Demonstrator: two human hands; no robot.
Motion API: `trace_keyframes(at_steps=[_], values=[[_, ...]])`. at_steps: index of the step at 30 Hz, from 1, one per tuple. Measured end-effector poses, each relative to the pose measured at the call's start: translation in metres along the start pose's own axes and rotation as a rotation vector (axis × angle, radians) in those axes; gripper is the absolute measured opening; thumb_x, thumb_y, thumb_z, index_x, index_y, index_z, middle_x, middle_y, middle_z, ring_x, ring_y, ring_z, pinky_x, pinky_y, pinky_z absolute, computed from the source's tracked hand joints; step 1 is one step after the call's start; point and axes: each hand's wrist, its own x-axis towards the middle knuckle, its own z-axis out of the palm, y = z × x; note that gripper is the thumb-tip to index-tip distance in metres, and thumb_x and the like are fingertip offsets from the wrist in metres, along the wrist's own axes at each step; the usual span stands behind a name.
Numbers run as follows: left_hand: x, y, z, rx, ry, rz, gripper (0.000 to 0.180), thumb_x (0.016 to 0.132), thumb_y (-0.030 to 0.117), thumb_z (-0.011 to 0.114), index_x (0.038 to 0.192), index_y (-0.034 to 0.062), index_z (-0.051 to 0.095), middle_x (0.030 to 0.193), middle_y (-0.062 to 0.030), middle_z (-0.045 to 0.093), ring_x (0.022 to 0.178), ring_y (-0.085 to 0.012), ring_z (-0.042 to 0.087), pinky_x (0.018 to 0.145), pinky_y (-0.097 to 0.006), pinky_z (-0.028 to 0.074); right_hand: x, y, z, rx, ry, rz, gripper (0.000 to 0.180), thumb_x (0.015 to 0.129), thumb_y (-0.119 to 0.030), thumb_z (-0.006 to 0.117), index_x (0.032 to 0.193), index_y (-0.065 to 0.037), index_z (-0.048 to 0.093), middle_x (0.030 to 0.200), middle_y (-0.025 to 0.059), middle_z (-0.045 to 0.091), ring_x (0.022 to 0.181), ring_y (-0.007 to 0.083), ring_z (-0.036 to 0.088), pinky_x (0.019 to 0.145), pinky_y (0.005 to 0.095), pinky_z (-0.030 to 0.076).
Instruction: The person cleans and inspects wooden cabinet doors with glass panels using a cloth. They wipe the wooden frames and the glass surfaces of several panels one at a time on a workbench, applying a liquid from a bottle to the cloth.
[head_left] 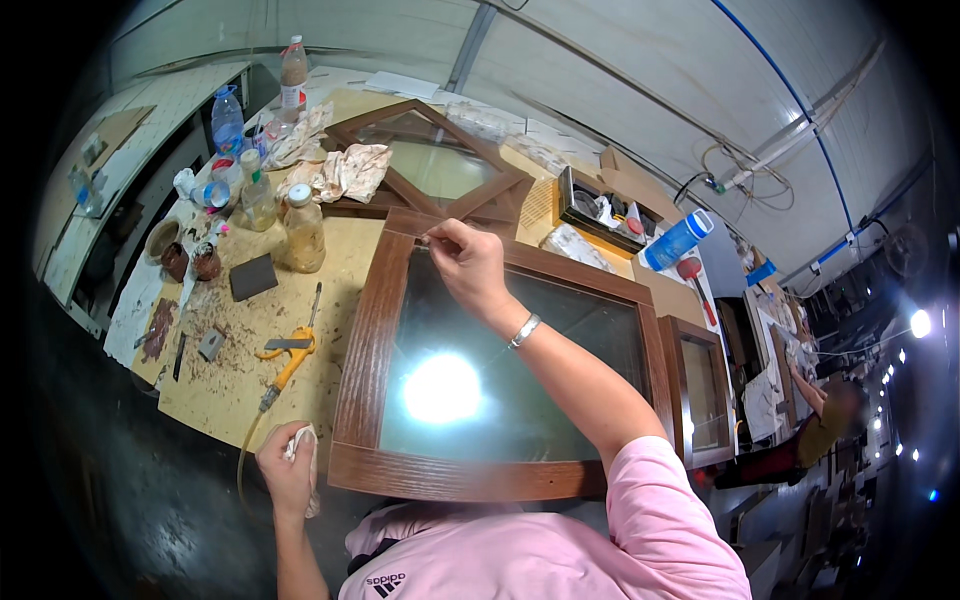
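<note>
A brown wood-framed glass door (362, 380) lies flat on the workbench in front of me, with a bright lamp reflected in its pane. My right hand (468, 265) reaches across the glass to the far left inner corner of the frame. Its thumb and fingers are pinched together there; whatever they hold is too small to make out. My left hand (285, 468) is closed on a crumpled white cloth (312, 475), off the near left corner of the door, beside the bench edge.
A yellow air blow gun (290, 360) with a hose lies left of the door. Several bottles, including a capped jar (304, 235), stand at the left. Behind lie another glazed frame (510, 190) and rags (350, 175). A blue bottle (675, 240) is at right; another person (825, 430) works beyond.
</note>
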Motion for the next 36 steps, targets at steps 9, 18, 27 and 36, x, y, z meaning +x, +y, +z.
trace_keyframes(at_steps=[9, 18, 27, 36], values=[[-0.004, -0.004, -0.003, -0.009, 0.029, -0.033, 0.013, 0.084, 0.001, 0.064, 0.096, -0.006, 0.067, 0.082, -0.0119, 0.066, 0.074, -0.0179, 0.062, 0.07, -0.03, 0.049, 0.0, -0.002, 0.005, -0.082, -0.035, -0.053, 0.005, 0.08, -0.009, 0.07, 0.082, -0.006, 0.066, 0.072, 0.0128, 0.068, 0.067, 0.0303, 0.068, 0.059, 0.0381, 0.053], [-0.003, -0.005, -0.002, 0.007, 0.021, -0.021, 0.014, 0.085, 0.001, 0.064, 0.096, -0.0064, 0.067, 0.081, -0.0113, 0.065, 0.073, -0.0171, 0.062, 0.07, -0.03, 0.049, -0.003, 0.0, 0.001, -0.134, -0.043, -0.12, 0.005, 0.077, -0.007, 0.07, 0.08, -0.007, 0.066, 0.07, 0.0114, 0.066, 0.066, 0.0297, 0.066, 0.058, 0.0398, 0.052], [-0.005, -0.004, -0.003, -0.011, 0.025, -0.021, 0.013, 0.085, 0.001, 0.065, 0.095, -0.0063, 0.067, 0.079, -0.0104, 0.065, 0.073, -0.0158, 0.061, 0.07, -0.029, 0.048, -0.006, -0.006, -0.002, -0.195, -0.089, -0.142, 0.004, 0.076, -0.008, 0.071, 0.078, -0.009, 0.067, 0.069, 0.0106, 0.063, 0.067, 0.0299, 0.064, 0.06, 0.0415, 0.051], [-0.008, -0.009, -0.003, 0.01, 0.026, -0.016, 0.014, 0.084, 0.003, 0.065, 0.095, -0.0059, 0.067, 0.08, -0.0124, 0.066, 0.073, -0.0189, 0.062, 0.07, -0.03, 0.049, -0.014, -0.013, -0.003, -0.238, -0.139, -0.185, 0.007, 0.073, -0.003, 0.073, 0.078, -0.006, 0.07, 0.077, 0.0089, 0.068, 0.074, 0.0272, 0.066, 0.065, 0.037, 0.053]])
